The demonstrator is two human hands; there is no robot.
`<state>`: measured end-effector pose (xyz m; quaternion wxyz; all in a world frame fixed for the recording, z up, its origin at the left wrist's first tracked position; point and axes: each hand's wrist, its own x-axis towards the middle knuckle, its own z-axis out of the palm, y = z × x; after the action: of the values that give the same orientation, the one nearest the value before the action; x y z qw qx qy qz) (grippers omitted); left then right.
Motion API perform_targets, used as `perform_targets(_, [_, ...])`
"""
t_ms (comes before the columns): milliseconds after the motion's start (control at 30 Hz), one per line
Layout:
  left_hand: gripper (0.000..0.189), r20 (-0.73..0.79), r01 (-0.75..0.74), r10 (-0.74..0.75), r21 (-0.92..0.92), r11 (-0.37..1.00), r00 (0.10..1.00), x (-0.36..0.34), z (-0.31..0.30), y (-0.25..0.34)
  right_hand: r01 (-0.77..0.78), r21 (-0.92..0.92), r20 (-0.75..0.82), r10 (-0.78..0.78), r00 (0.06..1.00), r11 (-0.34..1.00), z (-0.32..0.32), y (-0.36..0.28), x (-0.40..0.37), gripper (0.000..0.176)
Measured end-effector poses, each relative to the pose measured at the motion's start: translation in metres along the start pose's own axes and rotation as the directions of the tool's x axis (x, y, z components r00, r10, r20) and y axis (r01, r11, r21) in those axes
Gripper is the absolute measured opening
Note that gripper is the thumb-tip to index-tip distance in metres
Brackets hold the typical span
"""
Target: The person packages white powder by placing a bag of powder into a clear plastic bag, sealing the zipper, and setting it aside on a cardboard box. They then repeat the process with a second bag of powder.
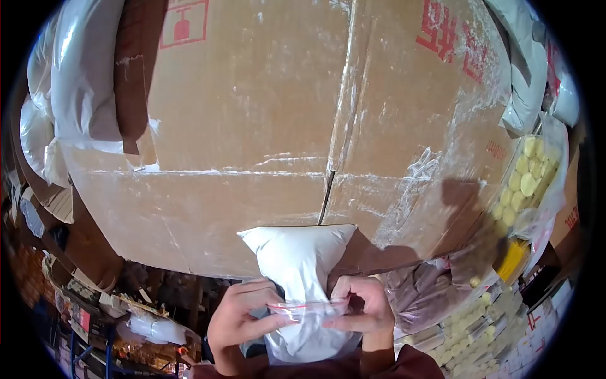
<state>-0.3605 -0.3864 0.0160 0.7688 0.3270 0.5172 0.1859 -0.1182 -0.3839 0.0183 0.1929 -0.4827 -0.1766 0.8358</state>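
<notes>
A clear plastic bag of white powder [293, 256] lies at the near edge of the cardboard, its full end on the cardboard and its open-looking top toward me. My left hand [243, 316] pinches the left side of the bag's top band, where a red line shows. On the right side of the same band, my right hand [366, 309] holds the plastic between thumb and fingers. Both hands are level, a short gap apart. Whether the band is sealed cannot be made out.
Flattened cardboard [240, 107] with white dust and red print spans the view. Large white bags [85, 69] lie at the left edge, another [527, 63] at the upper right. Bags of pale yellow round pieces [524, 180] hang at the right. Cluttered goods [151, 328] fill the lower left.
</notes>
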Motion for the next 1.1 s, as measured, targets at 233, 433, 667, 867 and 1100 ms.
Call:
perform_targets(233, [0.027,-0.664,0.025,0.087,0.157,0.987,0.742,0.013,0.051,-0.008,0.099,-0.312,-0.516,-0.256,0.817,0.945,0.035,0.011,0.019,0.025])
perform_targets(433, [0.035,-0.660,0.427,-0.223,0.164,0.889,0.718,0.007,0.047,0.003,-0.219,-0.228,-0.656,0.016,0.754,0.949,0.034,0.024,0.009,0.028])
perform_targets(667, [0.035,-0.426,0.054,-0.200,-0.331,0.942,0.882,-0.022,0.029,-0.080,-0.062,0.250,-0.450,0.172,0.876,0.966,0.003,0.074,-0.011,0.047])
perform_targets(867, [0.068,-0.429,-0.172,0.038,-0.278,0.945,0.902,-0.057,0.008,-0.112,0.078,0.577,0.011,-0.103,0.995,0.813,-0.001,0.061,-0.005,0.054])
perform_targets(1100, [0.016,0.361,-0.417,0.333,0.185,0.890,0.871,-0.005,-0.034,0.030,0.451,-0.265,0.440,-0.309,0.843,0.852,-0.024,-0.037,0.018,0.020])
